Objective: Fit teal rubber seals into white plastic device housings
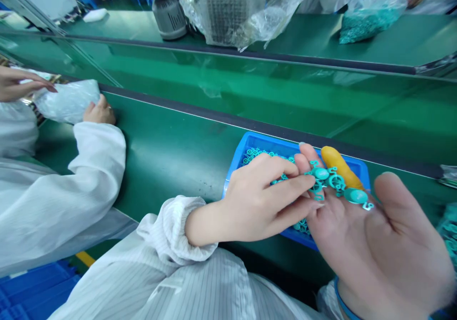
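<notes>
**Clerk:** Largest entry first?

**Checker:** One long dark-green workbench belt [171, 167] with a black edge strip, crossing the view. A second green belt [293, 36] lies beyond it, carrying a grey ribbed cylinder [169, 15] and a clear bubble-wrap bag [228, 13].

**Clerk:** Persons?

**Checker:** A co-worker in a white smock [60, 201] sits to the left, one co-worker's hand [100, 113] against a clear plastic bag [67, 101]. The person's own white striped sleeve [171, 234] enters from below.

**Clerk:** Container?

**Checker:** One shallow bright-blue plastic tray [271, 141] stands on the near belt, holding loose parts.

**Clerk:** Hands?

**Checker:** The right hand [360, 234] lies wide open, palm up, above the tray's far end, with a small cluster of teal moulded plastic parts [330, 179] resting loose on the palm and fingers, not gripped. The left hand [257, 201], back upward, reaches across with fingers nearly straight, their tips at the cluster. Whether they pinch any piece cannot be told.

**Clerk:** Handling note?

**Checker:** A level palm over the tray appears sound: the linked pieces stay spread, and any that slip would likely land in the tray. Light fingertip contact seems best for parting them.

**Clerk:** Smallest?

**Checker:** A yellow rubber finger cot [339, 167] on the right hand, then a thin blue wristband [344, 301].
</notes>
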Tool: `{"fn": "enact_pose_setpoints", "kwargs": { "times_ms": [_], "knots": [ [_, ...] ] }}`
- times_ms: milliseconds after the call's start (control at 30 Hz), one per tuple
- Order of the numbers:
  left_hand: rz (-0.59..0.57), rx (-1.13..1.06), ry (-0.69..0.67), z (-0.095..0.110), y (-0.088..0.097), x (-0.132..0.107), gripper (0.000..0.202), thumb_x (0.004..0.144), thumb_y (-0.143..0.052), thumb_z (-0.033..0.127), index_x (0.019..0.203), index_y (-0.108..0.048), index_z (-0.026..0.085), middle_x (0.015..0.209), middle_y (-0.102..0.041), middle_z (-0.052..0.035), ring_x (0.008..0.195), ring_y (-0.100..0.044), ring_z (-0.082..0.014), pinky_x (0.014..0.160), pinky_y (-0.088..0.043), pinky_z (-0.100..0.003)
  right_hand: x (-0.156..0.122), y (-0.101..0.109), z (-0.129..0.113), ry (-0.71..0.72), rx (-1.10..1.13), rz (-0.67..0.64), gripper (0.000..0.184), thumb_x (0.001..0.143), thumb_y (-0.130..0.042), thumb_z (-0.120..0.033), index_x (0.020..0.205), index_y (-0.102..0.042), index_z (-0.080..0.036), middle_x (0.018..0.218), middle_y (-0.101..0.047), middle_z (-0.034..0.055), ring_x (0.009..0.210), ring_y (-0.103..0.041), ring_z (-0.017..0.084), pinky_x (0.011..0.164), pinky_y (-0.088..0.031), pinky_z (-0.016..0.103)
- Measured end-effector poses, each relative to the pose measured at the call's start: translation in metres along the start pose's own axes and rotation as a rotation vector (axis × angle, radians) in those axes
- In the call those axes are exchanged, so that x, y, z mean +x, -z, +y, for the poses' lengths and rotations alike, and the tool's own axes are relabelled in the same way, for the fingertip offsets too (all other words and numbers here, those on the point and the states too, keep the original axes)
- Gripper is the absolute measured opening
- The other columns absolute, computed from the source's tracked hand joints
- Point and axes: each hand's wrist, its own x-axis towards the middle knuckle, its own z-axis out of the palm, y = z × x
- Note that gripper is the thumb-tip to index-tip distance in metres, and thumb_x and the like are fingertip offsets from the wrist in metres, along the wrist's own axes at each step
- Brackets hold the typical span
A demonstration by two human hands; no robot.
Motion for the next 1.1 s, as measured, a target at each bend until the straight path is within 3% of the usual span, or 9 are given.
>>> {"fn": "enact_pose_setpoints", "kwargs": {
  "times_ms": [100,300,467,567,700,800,867,1000,1100],
  "knots": [
    [0.038,-0.115,0.080,0.001,0.006,0.001,0.011,0.086,-0.056,0.021,0.089,-0.064,0.015,0.080,-0.066,-0.0036,0.069,-0.060,-0.0107,0.062,-0.051,-0.024,0.001,0.000,0.002,0.002,-0.003,-0.012,0.042,0.091,-0.033,-0.056,0.112,-0.063,-0.036,0.130,-0.058,-0.0086,0.134,-0.035,0.015,0.107,-0.040,0.033],
    [0.084,-0.466,0.485,-0.001,0.013,0.008,0.019,0.081,-0.058,0.017,0.062,-0.059,0.016,0.060,-0.057,0.0021,0.053,-0.048,-0.0066,0.048,-0.042,-0.020,0.001,0.005,0.003,-0.002,-0.034,-0.110,0.046,0.092,-0.029,-0.055,0.116,-0.062,-0.034,0.135,-0.054,-0.0075,0.133,-0.037,0.017,0.108,-0.039,0.034],
    [0.015,-0.600,0.610,-0.005,0.012,0.009,0.025,0.082,-0.056,0.020,0.058,-0.052,0.018,0.057,-0.048,0.0026,0.053,-0.043,-0.0085,0.046,-0.037,-0.024,0.000,0.012,0.003,-0.055,-0.003,-0.126,0.044,0.092,-0.027,-0.057,0.121,-0.056,-0.040,0.134,-0.054,-0.0109,0.132,-0.040,0.015,0.104,-0.043,0.035],
    [0.054,-0.512,0.539,-0.005,0.012,0.007,0.027,0.084,-0.055,0.022,0.059,-0.046,0.019,0.057,-0.044,0.0031,0.054,-0.042,-0.0095,0.049,-0.038,-0.025,0.000,0.014,0.005,-0.058,0.022,-0.141,0.046,0.092,-0.028,-0.057,0.123,-0.055,-0.038,0.135,-0.054,-0.0089,0.131,-0.042,0.016,0.103,-0.044,0.034],
    [0.213,-0.270,0.253,-0.004,0.010,0.005,0.015,0.084,-0.057,0.032,0.075,-0.053,0.020,0.079,-0.051,-0.0026,0.075,-0.052,-0.0149,0.066,-0.048,-0.031,-0.002,0.009,0.007,-0.042,0.058,-0.168,0.047,0.093,-0.027,-0.055,0.123,-0.057,-0.035,0.133,-0.056,-0.0059,0.128,-0.046,0.018,0.105,-0.042,0.035],
    [0.032,-0.181,0.056,-0.005,0.008,0.005,0.014,0.084,-0.056,0.025,0.094,-0.060,0.016,0.107,-0.053,-0.0106,0.088,-0.057,-0.0167,0.077,-0.050,-0.035,-0.003,0.002,0.007,-0.058,0.113,-0.152,0.045,0.094,-0.026,-0.053,0.115,-0.062,-0.037,0.125,-0.062,-0.0063,0.116,-0.057,0.017,0.100,-0.047,0.033],
    [-0.052,-0.130,-0.006,-0.007,0.007,0.005,0.012,0.086,-0.056,0.021,0.093,-0.063,0.015,0.106,-0.058,-0.0109,0.088,-0.058,-0.0164,0.083,-0.048,-0.035,-0.003,-0.001,0.007,-0.076,0.138,-0.150,0.043,0.094,-0.026,-0.051,0.111,-0.064,-0.037,0.120,-0.065,-0.0066,0.110,-0.062,0.015,0.095,-0.051,0.031],
    [-0.034,-0.155,0.049,-0.011,0.008,0.005,0.009,0.085,-0.059,0.024,0.085,-0.065,0.017,0.093,-0.064,-0.0060,0.088,-0.058,-0.0156,0.083,-0.046,-0.032,0.000,-0.002,0.007,-0.112,0.166,-0.187,0.042,0.095,-0.027,-0.047,0.109,-0.064,-0.035,0.116,-0.067,-0.0057,0.109,-0.062,0.013,0.088,-0.055,0.025],
    [0.007,-0.345,0.250,-0.011,0.009,0.006,0.013,0.086,-0.058,0.024,0.076,-0.064,0.018,0.082,-0.061,-0.0023,0.081,-0.057,-0.0132,0.077,-0.047,-0.028,0.005,-0.001,0.010,-0.153,0.163,-0.243,0.043,0.095,-0.027,-0.045,0.109,-0.065,-0.033,0.116,-0.067,-0.0039,0.111,-0.061,0.013,0.085,-0.057,0.025]
  ]
}}
